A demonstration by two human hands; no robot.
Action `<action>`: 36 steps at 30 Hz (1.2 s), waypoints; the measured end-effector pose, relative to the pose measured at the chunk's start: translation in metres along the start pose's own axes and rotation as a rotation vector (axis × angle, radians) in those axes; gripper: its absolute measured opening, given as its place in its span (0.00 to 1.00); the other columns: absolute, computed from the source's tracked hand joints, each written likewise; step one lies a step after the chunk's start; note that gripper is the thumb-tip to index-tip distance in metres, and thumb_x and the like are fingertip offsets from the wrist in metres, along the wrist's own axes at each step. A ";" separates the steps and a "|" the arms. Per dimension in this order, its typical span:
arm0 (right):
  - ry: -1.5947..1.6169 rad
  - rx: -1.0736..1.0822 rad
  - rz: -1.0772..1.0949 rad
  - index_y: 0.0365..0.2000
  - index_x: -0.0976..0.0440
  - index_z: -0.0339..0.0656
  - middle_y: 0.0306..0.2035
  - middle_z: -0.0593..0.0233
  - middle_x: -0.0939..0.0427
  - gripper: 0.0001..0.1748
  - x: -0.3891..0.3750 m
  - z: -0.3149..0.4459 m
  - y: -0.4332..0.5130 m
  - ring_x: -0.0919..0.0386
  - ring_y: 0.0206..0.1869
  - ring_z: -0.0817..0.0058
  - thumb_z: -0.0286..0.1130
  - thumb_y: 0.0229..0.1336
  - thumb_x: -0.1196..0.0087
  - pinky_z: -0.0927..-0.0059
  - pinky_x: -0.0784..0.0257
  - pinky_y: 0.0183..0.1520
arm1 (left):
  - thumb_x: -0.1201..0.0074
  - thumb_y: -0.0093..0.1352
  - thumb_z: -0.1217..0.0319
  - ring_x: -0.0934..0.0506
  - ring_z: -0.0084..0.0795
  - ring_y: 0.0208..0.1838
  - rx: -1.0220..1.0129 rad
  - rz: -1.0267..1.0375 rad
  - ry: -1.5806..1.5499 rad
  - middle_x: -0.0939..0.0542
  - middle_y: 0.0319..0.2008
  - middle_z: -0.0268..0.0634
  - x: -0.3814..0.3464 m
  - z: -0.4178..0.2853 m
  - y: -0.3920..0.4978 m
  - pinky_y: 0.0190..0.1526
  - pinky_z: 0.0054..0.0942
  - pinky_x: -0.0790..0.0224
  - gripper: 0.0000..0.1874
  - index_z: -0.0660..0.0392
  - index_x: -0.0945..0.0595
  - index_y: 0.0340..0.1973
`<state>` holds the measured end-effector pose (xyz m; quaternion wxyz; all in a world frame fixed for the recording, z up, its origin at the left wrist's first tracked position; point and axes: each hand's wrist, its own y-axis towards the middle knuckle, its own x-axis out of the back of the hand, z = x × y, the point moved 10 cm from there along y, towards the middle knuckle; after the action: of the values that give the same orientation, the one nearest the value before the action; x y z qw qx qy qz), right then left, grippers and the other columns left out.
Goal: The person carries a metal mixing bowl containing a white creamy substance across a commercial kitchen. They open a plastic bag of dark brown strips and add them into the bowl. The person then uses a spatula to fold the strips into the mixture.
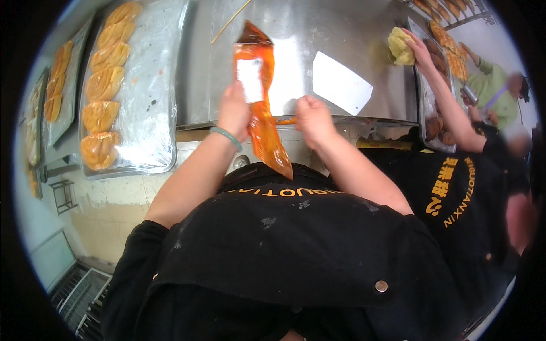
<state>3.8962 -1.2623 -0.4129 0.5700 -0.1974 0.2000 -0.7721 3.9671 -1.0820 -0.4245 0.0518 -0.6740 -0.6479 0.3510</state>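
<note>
My left hand (234,110), with a green bangle at the wrist, is closed around an orange plastic piping bag (266,123) that bears a white label. The bag hangs with its narrow tip toward my black apron (273,238) and its dark, gathered end over the steel table (294,25). My right hand (313,119) is curled beside the bag, near the table's front edge; a short orange object (286,121) shows next to its fingers, and whether it is held cannot be told. Right of the bag, a white plastic scraper sheet (341,83) lies on the steel.
At left, a plastic-lined tray (147,106) holds several golden buns (100,115), with more trays beyond. A thin stick (230,21) lies at the back. On the right a co-worker's hand (420,51) holds a yellow cloth (401,46) beside another bread tray (426,98).
</note>
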 end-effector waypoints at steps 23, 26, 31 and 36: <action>-0.723 0.369 0.070 0.28 0.23 0.32 0.21 0.57 0.23 0.21 -0.049 0.062 0.018 0.25 0.25 0.68 0.40 0.70 0.51 0.64 0.29 0.34 | 0.58 0.78 0.63 0.20 0.45 0.46 -0.284 0.047 0.728 0.18 0.43 0.52 -0.002 -0.033 0.009 0.51 0.39 0.30 0.17 0.65 0.23 0.47; -0.621 0.360 0.033 0.28 0.23 0.33 0.22 0.52 0.23 0.20 -0.044 0.066 0.014 0.25 0.25 0.61 0.40 0.69 0.50 0.62 0.29 0.35 | 0.54 0.76 0.61 0.20 0.51 0.44 -0.571 -0.054 1.026 0.19 0.42 0.55 -0.017 -0.068 -0.013 0.48 0.42 0.30 0.17 0.65 0.23 0.42; -0.517 0.468 -0.006 0.28 0.23 0.34 0.22 0.48 0.23 0.19 -0.047 0.070 0.006 0.23 0.27 0.53 0.39 0.69 0.50 0.58 0.29 0.35 | 0.53 0.76 0.60 0.21 0.55 0.36 -0.318 0.230 1.276 0.18 0.32 0.53 -0.045 -0.046 -0.011 0.41 0.44 0.30 0.17 0.63 0.21 0.36; -0.315 0.339 0.038 0.36 0.25 0.35 0.26 0.65 0.23 0.16 -0.050 0.045 0.017 0.27 0.28 0.77 0.37 0.74 0.54 0.73 0.31 0.35 | 0.57 0.79 0.61 0.21 0.27 0.35 -0.173 0.312 0.798 0.18 0.33 0.38 -0.040 -0.019 0.002 0.40 0.29 0.29 0.17 0.63 0.20 0.42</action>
<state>3.9476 -1.2230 -0.3878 0.6337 -0.2133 -0.0204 -0.7433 3.9826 -1.1116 -0.3951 0.1881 -0.8485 -0.4945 0.0111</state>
